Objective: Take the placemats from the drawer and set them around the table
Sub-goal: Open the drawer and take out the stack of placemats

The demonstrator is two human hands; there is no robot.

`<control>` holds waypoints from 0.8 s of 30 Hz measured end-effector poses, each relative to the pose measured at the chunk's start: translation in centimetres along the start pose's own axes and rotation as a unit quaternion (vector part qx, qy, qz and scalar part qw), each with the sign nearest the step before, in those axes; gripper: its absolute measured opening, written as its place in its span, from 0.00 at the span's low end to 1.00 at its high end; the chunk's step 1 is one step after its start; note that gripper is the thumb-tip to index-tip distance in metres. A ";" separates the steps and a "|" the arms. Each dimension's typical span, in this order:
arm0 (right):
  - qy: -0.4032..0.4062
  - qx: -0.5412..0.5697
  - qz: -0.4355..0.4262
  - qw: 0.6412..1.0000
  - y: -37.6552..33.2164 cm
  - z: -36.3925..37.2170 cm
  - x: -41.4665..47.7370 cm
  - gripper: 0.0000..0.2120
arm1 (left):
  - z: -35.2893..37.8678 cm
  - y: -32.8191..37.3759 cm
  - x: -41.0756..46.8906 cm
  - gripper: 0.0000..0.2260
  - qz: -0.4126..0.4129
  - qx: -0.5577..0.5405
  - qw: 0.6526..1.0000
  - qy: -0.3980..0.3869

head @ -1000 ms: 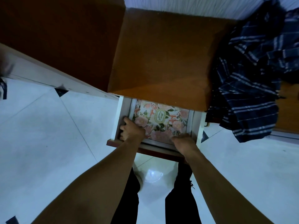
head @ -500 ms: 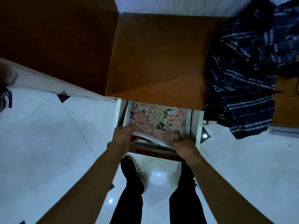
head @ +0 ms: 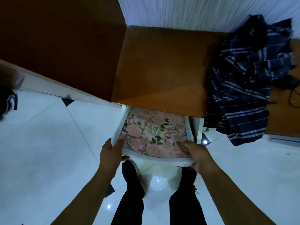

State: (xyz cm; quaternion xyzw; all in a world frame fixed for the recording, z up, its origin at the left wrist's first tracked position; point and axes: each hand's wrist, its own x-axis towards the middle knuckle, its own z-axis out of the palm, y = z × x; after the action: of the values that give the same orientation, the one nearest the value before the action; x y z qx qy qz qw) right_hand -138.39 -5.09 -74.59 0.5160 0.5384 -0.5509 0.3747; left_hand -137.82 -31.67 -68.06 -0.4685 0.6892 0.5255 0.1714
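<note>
A stack of placemats (head: 149, 137) with pink flowers, green leaves and a white border is held up between both hands, its near edge sagging over the floor. My left hand (head: 111, 153) grips the near left corner, thumb on top. My right hand (head: 197, 154) grips the near right corner. The far part of the stack reaches under the brown cabinet top (head: 162, 70). The white side of the drawer (head: 198, 129) shows to the right of the stack; the rest of the drawer is hidden.
A dark blue striped cloth (head: 246, 82) hangs over the cabinet at the right. A white-edged brown panel (head: 53, 46) runs along the left. The floor (head: 40, 151) is glossy white tile. My legs and dark shoes (head: 134, 179) stand below the stack.
Both hands went from resting on the drawer front to gripping the stack's near corners. The placemats have been lifted and drawn toward me, and now cover the drawer front.
</note>
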 end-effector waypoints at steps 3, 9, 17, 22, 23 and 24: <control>0.032 -0.010 -0.052 0.998 -0.3 -0.7 -4.0 0.06 | -1.2 0.7 -2.4 0.09 0.026 0.059 0.998 -0.001; 0.077 -0.072 -0.141 0.984 -0.9 -2.0 -16.3 0.08 | -6.3 3.9 -10.3 0.13 0.061 0.104 0.992 -0.038; 0.093 -0.071 -0.287 0.951 -1.0 -4.3 -35.1 0.05 | -15.9 10.5 -21.2 0.19 0.159 0.140 0.970 -0.121; 0.096 -0.074 -0.366 0.923 -0.6 -4.5 -42.6 0.05 | -20.5 12.8 -28.0 0.07 0.218 0.121 0.964 -0.093; 0.087 -0.077 -0.381 0.917 -0.5 -4.7 -43.4 0.06 | -21.0 12.9 -29.1 0.05 0.225 0.110 0.965 -0.082; 0.072 -0.085 -0.393 0.913 -0.6 -4.8 -44.4 0.06 | -21.7 12.6 -30.5 0.04 0.229 0.095 0.967 -0.065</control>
State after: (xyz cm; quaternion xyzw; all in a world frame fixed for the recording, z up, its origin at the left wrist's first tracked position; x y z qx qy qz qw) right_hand -129.85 -6.63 -30.81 0.2668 0.7679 -0.5676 0.1306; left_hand -127.40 -36.54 -30.29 -0.2447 0.8123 0.5122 0.1339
